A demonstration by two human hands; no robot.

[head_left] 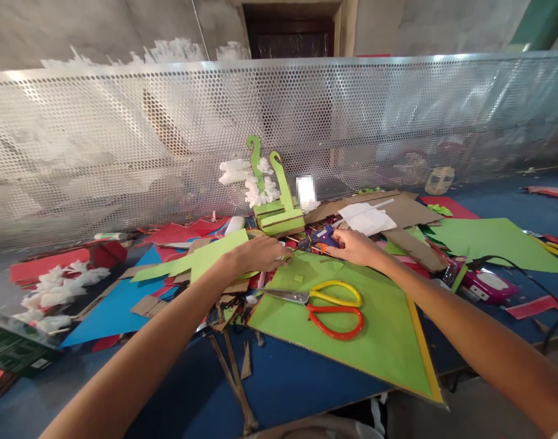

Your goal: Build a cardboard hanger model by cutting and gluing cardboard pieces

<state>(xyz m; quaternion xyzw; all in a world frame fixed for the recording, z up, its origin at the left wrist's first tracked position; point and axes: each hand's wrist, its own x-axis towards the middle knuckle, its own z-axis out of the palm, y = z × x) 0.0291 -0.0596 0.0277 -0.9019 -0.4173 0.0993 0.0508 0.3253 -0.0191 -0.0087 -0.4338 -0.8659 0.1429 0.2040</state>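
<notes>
My right hand [353, 247] is wrapped round a purple glue gun [323, 235], its nozzle directed left. Close to that nozzle, my left hand [266, 253] has its fingers curled together; whatever they pinch is too small or hidden to name. Below both hands lies a large green sheet [374, 329] with a yellow edge. Scissors with one yellow and one red handle [336, 326] rest on it, blades toward the left. Just beyond my hands stands a green cardboard piece with a hooked upright [282, 183], and white crumpled tissue [260, 190] sits beside it.
A perforated metal panel [191, 134] runs along the back. Blue sheet [107, 320], red paper [187, 230] and cardboard scraps [407, 210] cover the blue table [306, 372]. At right are a pink device [489, 281] with a black cord and another green sheet [502, 241].
</notes>
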